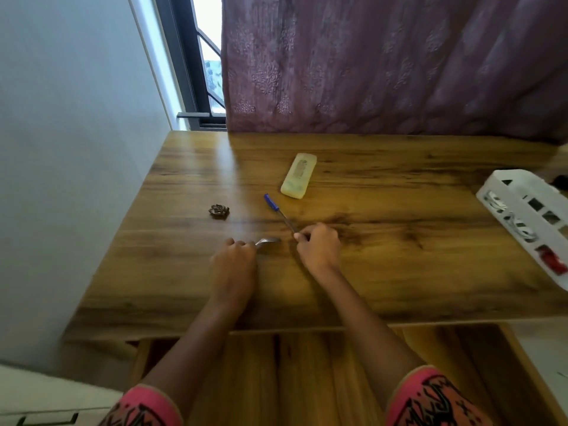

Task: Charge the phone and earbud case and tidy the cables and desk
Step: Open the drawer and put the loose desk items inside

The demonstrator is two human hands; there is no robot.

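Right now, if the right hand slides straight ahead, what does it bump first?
Probably the pale yellow case, lying just beyond the blue-capped pen that the right hand pinches; depth is unclear.

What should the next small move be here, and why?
Probably lift both items toward the white basket at the right: the left hand grips the spoon, the right hand pinches the pen, both resting on the desk.

One head-worn wide-angle view, facing forward and steeply down, close over the table (399, 272), table spanning most of the width, near edge low in frame, far edge meeting the curtain (368, 56), frame rolled so wall (61, 118) and window (209, 26) slant at left
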